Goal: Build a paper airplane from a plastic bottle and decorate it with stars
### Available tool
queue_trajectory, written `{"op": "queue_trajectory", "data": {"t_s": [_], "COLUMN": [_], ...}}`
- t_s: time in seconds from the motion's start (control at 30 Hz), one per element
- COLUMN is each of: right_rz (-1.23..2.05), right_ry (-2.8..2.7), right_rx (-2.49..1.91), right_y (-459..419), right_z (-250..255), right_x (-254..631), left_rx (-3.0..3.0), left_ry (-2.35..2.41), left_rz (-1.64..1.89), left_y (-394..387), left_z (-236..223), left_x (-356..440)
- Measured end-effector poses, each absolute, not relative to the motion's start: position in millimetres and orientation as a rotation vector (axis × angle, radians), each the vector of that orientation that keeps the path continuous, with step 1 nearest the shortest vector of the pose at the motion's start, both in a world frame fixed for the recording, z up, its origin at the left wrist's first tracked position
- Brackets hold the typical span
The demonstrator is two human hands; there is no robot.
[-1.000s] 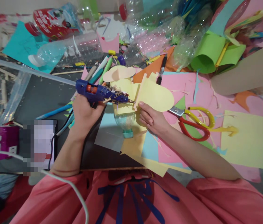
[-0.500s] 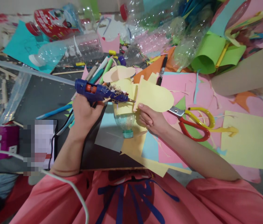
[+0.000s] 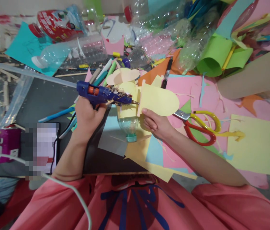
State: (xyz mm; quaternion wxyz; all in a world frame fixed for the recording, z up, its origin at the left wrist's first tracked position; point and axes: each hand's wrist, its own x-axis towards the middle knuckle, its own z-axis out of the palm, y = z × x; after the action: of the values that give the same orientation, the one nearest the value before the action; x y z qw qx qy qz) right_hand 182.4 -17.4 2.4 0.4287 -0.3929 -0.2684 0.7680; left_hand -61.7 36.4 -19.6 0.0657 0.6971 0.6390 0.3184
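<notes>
My left hand [image 3: 87,116] is closed around the grip of a blue glue gun [image 3: 103,95]. Its nozzle points right and meets the left edge of a yellow rounded paper piece [image 3: 157,100]. My right hand [image 3: 155,123] pinches the lower edge of that yellow piece with curled fingers. Just below the nozzle lies a small clear plastic bottle [image 3: 129,126] with a teal cap, wrapped in yellow paper. A peach oval paper cutout [image 3: 123,76] sits just above the gun.
Red and yellow scissors [image 3: 197,126] lie right of my right hand on pink and yellow sheets. Clear plastic bottles [image 3: 72,52], markers [image 3: 107,72], a black pen [image 3: 166,75] and green rolled paper [image 3: 217,52] crowd the back. A purple box [image 3: 4,143] stands at left.
</notes>
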Motion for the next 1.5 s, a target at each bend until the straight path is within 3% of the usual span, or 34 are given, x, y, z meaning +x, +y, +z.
{"op": "queue_trajectory", "data": {"t_s": [1.5], "right_rz": [1.943], "right_ry": [-0.856], "right_rx": [-1.013], "right_y": [-19.7], "right_z": [1.7], "right_x": [187.0], "left_rx": [2.118], "left_ry": [1.809], "left_rz": [1.115], "left_y": [37.6], "left_z": [-12.6], "left_x": [-61.3]}}
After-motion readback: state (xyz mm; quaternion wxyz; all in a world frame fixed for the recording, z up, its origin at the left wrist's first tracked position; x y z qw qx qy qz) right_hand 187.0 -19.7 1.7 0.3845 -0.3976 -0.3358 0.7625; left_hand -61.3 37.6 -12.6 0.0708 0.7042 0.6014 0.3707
